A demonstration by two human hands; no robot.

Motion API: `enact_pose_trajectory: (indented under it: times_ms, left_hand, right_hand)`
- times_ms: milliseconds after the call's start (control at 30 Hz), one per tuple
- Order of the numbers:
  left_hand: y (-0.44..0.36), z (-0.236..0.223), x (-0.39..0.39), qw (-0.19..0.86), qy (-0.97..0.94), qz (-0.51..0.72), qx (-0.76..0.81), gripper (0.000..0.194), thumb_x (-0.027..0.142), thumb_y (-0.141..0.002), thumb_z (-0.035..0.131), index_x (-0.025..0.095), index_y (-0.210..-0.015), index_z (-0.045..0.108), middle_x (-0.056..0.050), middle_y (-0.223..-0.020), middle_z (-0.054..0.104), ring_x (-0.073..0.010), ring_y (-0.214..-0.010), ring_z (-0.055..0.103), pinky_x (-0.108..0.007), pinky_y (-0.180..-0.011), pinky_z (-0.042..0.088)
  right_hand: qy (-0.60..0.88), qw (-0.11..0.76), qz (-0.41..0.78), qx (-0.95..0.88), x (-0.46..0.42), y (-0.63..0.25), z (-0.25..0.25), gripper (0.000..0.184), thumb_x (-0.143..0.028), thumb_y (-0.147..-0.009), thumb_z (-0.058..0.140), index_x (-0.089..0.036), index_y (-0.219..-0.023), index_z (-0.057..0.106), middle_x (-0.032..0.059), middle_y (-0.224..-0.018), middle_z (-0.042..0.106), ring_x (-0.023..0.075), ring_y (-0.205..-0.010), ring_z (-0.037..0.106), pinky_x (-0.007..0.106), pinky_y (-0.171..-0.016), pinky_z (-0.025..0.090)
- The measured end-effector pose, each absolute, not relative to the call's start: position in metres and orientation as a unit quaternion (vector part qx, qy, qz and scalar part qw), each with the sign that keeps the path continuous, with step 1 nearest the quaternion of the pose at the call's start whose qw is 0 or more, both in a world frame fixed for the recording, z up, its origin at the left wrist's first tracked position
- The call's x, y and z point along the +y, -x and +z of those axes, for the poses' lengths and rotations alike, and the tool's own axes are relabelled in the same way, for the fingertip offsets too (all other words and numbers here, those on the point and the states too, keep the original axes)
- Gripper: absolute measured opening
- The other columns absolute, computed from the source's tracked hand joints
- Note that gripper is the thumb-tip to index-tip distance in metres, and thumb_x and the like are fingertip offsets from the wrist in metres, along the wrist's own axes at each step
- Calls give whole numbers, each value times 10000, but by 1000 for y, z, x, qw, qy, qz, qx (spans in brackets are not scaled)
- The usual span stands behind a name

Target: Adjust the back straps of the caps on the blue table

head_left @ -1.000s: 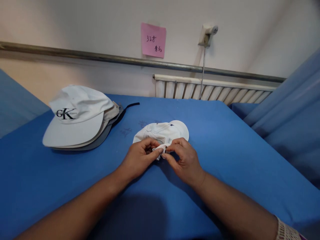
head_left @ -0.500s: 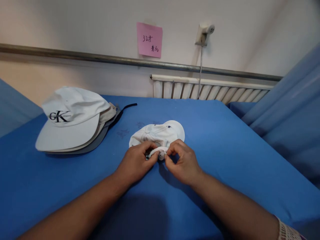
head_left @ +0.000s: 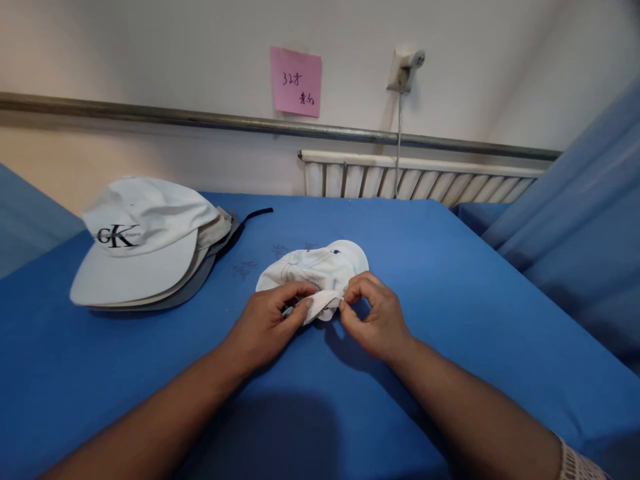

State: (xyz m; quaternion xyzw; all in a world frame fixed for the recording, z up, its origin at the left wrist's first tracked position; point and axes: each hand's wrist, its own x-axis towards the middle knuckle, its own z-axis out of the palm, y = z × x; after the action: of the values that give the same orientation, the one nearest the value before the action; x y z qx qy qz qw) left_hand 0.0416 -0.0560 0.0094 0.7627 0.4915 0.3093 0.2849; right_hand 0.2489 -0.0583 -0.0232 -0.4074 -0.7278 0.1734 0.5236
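Observation:
A white baseball cap lies on the blue-covered table in front of me, its brim toward the back right and a small dark logo on its front. My left hand pinches the cap's white back strap between thumb and fingers. At the strap's right end, my right hand grips it with thumb and forefinger. The strap looks twisted between the two hands. Part of the cap's near edge is hidden behind my fingers.
Several stacked caps, a white one with black letters on top, sit at the left, a black strap trailing from them. The blue cover spans the table. Behind stand a radiator, a metal rail and a plugged-in cord. A blue curtain hangs right.
My hands have moved slightly apart, the right one shifting a little to the right. More of the white strap now shows stretched between them, and it lies flatter.

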Motion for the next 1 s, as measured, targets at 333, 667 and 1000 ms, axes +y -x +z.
enact_pose_trajectory:
  times_ms: [333, 667, 1000]
  left_hand:
    - [-44, 12, -52, 372, -705, 320, 512, 276, 456, -829, 667, 214, -893, 785, -15, -823, 753, -193, -759, 644, -268, -680, 481]
    - [-45, 18, -50, 530, -545, 377, 528, 346, 472, -721, 758, 177, -899, 734, 14, -612, 592, -85, -476, 411, -209, -435, 305]
    - [-45, 20, -50, 545, -573, 332, 514, 364, 514, -750, 740, 167, -860, 744, 10, -595, 553, -93, -496, 413, -212, -441, 299]
  right_hand:
    - [381, 519, 159, -749, -59, -249, -20, 124, -115, -770, 603, -219, -764, 536, 20, -807, 613, 171, -745, 594, 330, -718, 492]
    - [369, 493, 137, -776, -53, -251, -27, 191, -169, -875, 626, -224, -1053, 584, 68, -1015, 659, 209, -929, 621, 366, -821, 530]
    - [369, 457, 2, -809, -46, -247, -28, 143, -165, -932, 557, -198, -1039, 646, 99, -1036, 671, 236, -954, 614, 391, -841, 512]
